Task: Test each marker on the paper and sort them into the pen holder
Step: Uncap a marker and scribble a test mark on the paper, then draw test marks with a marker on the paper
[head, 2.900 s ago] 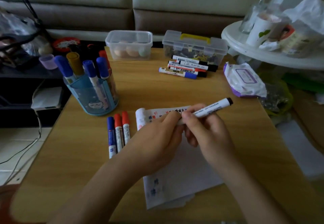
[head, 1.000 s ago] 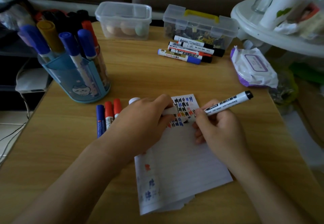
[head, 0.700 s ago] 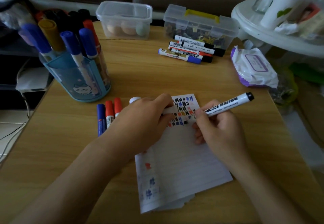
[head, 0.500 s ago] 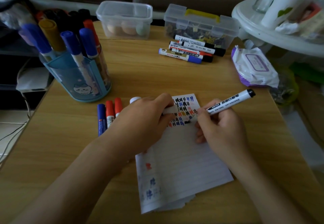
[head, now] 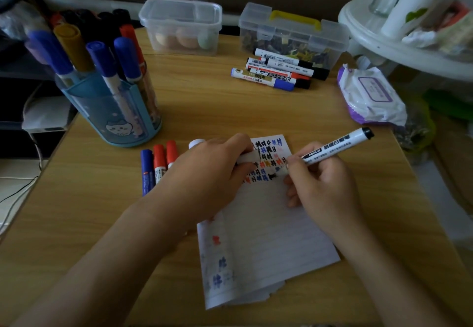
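My right hand (head: pixel 322 186) grips a white marker with a black end (head: pixel 337 145), its tip down on the lined paper (head: pixel 268 234) among rows of black, blue and red test marks. My left hand (head: pixel 207 175) rests on the paper's upper left and pinches a small pale piece (head: pixel 249 157), apparently the marker's cap. The blue pen holder (head: pixel 110 114) stands at the far left, with several capped markers in it. One blue and two red markers (head: pixel 158 165) lie beside my left hand. Several more markers (head: pixel 276 73) lie in a heap at the back.
Two clear plastic boxes stand at the table's far edge, one lidded (head: pixel 181 27), one with a yellow handle (head: pixel 294 35). A pack of wipes (head: pixel 371 96) lies at the right edge. A white round stand (head: pixel 384 45) crowded with items is beyond it.
The marker's cap came off earlier; the marker tip then went down onto the paper. Over the last second the right hand and marker shifted slightly rightward while writing. The left hand stays put.
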